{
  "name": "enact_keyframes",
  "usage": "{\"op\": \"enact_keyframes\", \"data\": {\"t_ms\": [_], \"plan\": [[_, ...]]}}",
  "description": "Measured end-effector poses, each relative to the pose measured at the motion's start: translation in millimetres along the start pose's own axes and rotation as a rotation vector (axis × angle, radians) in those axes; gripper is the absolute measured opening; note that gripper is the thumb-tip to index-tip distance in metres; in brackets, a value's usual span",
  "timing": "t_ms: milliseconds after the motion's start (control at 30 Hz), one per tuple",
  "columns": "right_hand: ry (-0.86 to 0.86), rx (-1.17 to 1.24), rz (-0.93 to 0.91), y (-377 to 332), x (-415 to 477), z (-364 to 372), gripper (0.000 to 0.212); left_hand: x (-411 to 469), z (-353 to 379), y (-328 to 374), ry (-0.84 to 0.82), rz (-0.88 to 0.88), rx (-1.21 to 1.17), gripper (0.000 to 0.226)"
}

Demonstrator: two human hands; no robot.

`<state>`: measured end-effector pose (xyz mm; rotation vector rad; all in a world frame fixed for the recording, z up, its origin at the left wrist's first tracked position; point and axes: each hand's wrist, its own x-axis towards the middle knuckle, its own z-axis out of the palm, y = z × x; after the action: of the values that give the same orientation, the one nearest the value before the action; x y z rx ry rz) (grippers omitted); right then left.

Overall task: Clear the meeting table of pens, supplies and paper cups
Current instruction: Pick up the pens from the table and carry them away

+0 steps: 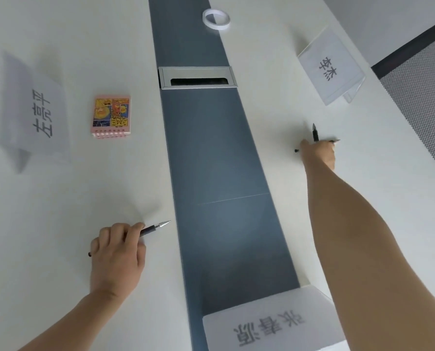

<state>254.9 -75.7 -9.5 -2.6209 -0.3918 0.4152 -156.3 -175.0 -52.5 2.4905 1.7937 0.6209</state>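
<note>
Diagonally, left hand (116,257) grips a pen (152,228), tip toward grey strip (211,148); right hand (319,153) clutches crossed pens (315,134).

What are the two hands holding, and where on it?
The left hand grips a dark pen round its middle, tip sticking out. The right hand grips two black pens: one at its middle, one by its lower end.

A: What have you got on your arms?
B: Both my forearms are bare from the wrist up, as far as shows.
A: And the hands?
B: My left hand (116,252) and right hand (319,154) are bare as well; the fingers (136,228) are slim, nails too blurred to tell.
</note>
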Motion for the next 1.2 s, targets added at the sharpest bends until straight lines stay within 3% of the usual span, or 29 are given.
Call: {"op": "enact_keyframes", "data": {"t_ms": [67, 233, 500, 600, 867, 967, 1200], "plan": [[0.015, -0.044, -0.002, 6, -1, 6, 0.037, 1, 0, -1, 0.002, 0.003, 0.002, 0.024], [-0.02, -0.215, -0.177, 19, -21, 2, 0.039, 0, 1, -1, 0.014, 0.007, 0.007, 0.024], [-0.381, -0.389, -0.338, 45, -99, -16, 0.035, -1, -5, -3, -0.045, -0.045, -0.088, 0.024], [-0.479, -0.459, -0.4, 53, -146, -14, 0.033, -9, -21, -7, -0.112, -0.085, -0.234, 0.02], [-0.606, -0.392, -0.563, 47, -303, 2, 0.027, -124, -120, -93, -0.041, -0.79, -0.626, 0.027], [-0.72, -0.212, -0.646, 40, -405, 17, 0.024, -170, -163, -139, 0.055, -0.902, -0.603, 0.03], [-1.103, -0.119, -0.749, 73, -618, 52, 0.026, -247, -234, -206, 0.353, -1.142, -0.721, 0.034]]}}
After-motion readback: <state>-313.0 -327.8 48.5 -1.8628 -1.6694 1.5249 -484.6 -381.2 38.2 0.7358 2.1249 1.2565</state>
